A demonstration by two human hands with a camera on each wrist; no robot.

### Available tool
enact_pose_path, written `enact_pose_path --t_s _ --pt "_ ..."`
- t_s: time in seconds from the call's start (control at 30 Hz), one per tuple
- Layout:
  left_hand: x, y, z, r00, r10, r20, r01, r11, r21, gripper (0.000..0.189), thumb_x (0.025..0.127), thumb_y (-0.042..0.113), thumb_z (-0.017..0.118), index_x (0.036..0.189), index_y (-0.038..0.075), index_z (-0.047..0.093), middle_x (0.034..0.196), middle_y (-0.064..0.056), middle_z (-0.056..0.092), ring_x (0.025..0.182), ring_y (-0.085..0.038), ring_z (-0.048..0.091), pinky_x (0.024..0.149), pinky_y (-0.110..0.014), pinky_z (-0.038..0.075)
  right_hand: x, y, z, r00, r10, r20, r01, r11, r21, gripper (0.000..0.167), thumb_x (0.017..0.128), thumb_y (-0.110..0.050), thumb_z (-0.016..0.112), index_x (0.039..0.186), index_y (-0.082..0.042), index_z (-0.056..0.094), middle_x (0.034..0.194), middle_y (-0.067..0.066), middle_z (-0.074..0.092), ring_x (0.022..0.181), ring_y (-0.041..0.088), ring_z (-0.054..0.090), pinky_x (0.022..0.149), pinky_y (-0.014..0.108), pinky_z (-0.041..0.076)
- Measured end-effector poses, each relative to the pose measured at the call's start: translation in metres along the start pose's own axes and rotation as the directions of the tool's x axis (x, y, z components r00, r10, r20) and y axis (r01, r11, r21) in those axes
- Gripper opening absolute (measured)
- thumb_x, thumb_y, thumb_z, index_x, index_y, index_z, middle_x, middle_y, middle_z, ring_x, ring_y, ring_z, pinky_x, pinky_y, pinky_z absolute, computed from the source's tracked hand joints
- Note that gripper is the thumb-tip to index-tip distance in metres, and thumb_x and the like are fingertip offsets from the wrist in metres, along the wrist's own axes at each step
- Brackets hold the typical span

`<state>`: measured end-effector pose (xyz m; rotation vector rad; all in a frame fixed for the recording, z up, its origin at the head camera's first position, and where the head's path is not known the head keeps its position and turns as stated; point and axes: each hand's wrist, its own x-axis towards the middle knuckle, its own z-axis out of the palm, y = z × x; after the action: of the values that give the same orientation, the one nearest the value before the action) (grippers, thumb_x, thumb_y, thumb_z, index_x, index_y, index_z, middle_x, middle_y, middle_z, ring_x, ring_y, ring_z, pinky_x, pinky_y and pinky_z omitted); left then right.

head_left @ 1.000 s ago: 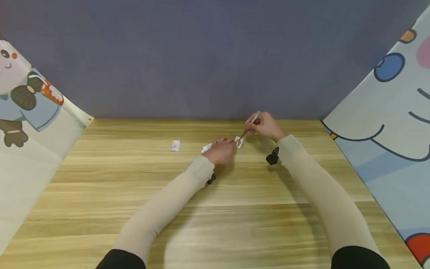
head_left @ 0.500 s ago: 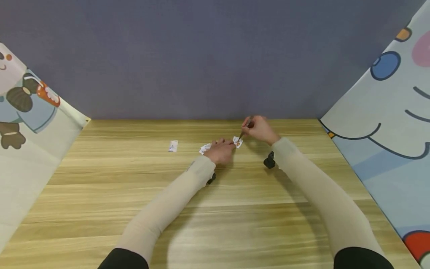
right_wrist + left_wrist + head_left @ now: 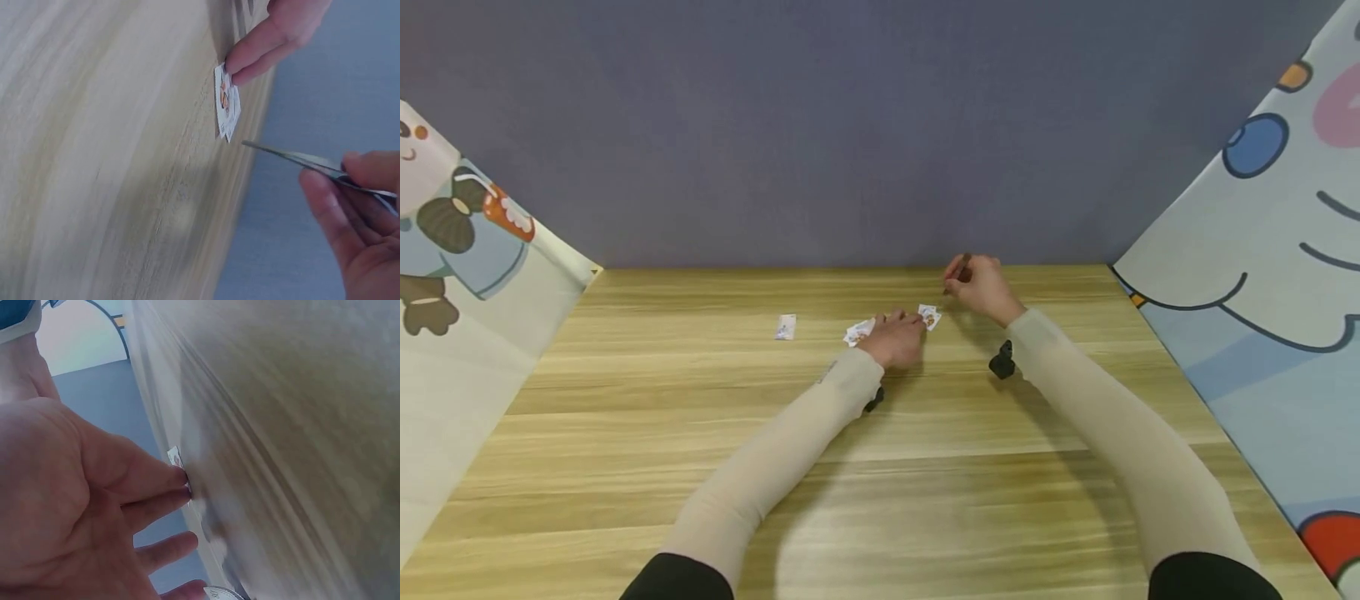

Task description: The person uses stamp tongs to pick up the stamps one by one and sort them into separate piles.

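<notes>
**Pinching tweezers (image 3: 306, 161) in the right hand (image 3: 983, 290), just beside two overlapping papers (image 3: 224, 103)**

I'm gripping the tweezers between the thumb and fingers of the right hand, and the slim points are hovering close to the overlapping papers without touching them; nothing is showing between the points. The tool is slanting down toward the surface (image 3: 880, 517). On the right wrist camera I'm seeing orange and brown print on the nearer of the two papers, and its mate is peeking out from beneath it.

With the left hand (image 3: 893, 340) I'm reaching in low from the other side. Its thumb and forefinger are extending nearly straight and their tips are touching one end of the overlapping papers; I cannot tell how hard they are pressing. The remaining fingers are spreading out, not curling round anything.

A paper cluster (image 3: 856, 334) is lying on the far left side of that same hand, partly hiding behind it from the head camera. Farther left, a lone paper (image 3: 786, 327) is resting well apart from both hands, pale with faint purplish print. Beyond the surface a grey backdrop (image 3: 850, 133) is rising, and cartoon panels (image 3: 1262, 217) are flanking it on either side.
</notes>
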<state>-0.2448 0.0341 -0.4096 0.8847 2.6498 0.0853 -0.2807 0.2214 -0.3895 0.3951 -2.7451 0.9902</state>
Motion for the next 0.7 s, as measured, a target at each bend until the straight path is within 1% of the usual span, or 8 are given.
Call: enact_pose_path --t_s 0.1,0.27,0.43,0.57,0.7 --pt "-0.003 -0.003 -0.002 1.0 0.011 -0.013 -0.011 1.0 0.006 0.054 0.095 0.021 0.046 0.148 0.013 0.034 0.153 -0.002 0.026 0.138 -0.024 0.018 0.11 -0.049 0.015 -0.003 -0.002 -0.003 1.0 -0.013 -0.026 0.014 1.0 0.025 0.004 0.088 -0.01 0.066 0.085 -0.007 0.067 0.076 0.004 0.065 0.067 0.017 0.061 0.061 0.034 0.051" --pt "-0.012 -0.011 -0.006 0.999 0.013 -0.042 -0.012 1.0 0.014 0.058 0.093 0.02 0.05 0.148 0.014 0.033 0.153 -0.001 0.025 0.139 -0.025 0.018 0.109 -0.05 0.017 -0.009 -0.009 -0.008 0.999 -0.015 -0.034 0.017 0.998 0.054 0.005 0.086 -0.012 0.069 0.089 -0.008 0.068 0.08 0.003 0.066 0.069 0.017 0.062 0.063 0.034 0.051" --pt "-0.022 -0.018 -0.009 0.998 0.007 -0.063 -0.009 1.0 -0.028 0.061 0.09 0.013 0.049 0.148 0.012 0.032 0.154 -0.002 0.023 0.14 -0.025 0.016 0.11 -0.05 0.016 -0.013 -0.013 -0.009 1.0 -0.003 -0.027 0.005 0.998 0.059 0.006 0.086 -0.011 0.07 0.09 -0.009 0.067 0.081 0.004 0.066 0.071 0.018 0.061 0.065 0.034 0.051" --pt "-0.032 -0.025 -0.01 0.996 0.012 -0.087 -0.017 0.998 -0.054 0.058 0.092 0.01 0.048 0.147 0.011 0.033 0.154 -0.003 0.024 0.139 -0.025 0.018 0.109 -0.05 0.017 -0.017 -0.018 -0.008 1.0 -0.022 -0.02 0.023 0.998 0.061 0.006 0.085 -0.011 0.07 0.09 -0.009 0.067 0.08 0.002 0.065 0.07 0.016 0.061 0.064 0.033 0.051" --pt "-0.041 -0.03 -0.011 0.994 0.01 -0.106 -0.018 0.997 -0.073 0.053 0.096 0.013 0.045 0.148 0.011 0.032 0.154 -0.004 0.023 0.139 -0.025 0.017 0.109 -0.049 0.017 -0.019 -0.025 -0.008 0.998 -0.056 -0.024 0.058 0.995 0.077 0.006 0.085 -0.012 0.071 0.089 -0.01 0.068 0.08 0.001 0.066 0.069 0.014 0.061 0.064 0.032 0.052"
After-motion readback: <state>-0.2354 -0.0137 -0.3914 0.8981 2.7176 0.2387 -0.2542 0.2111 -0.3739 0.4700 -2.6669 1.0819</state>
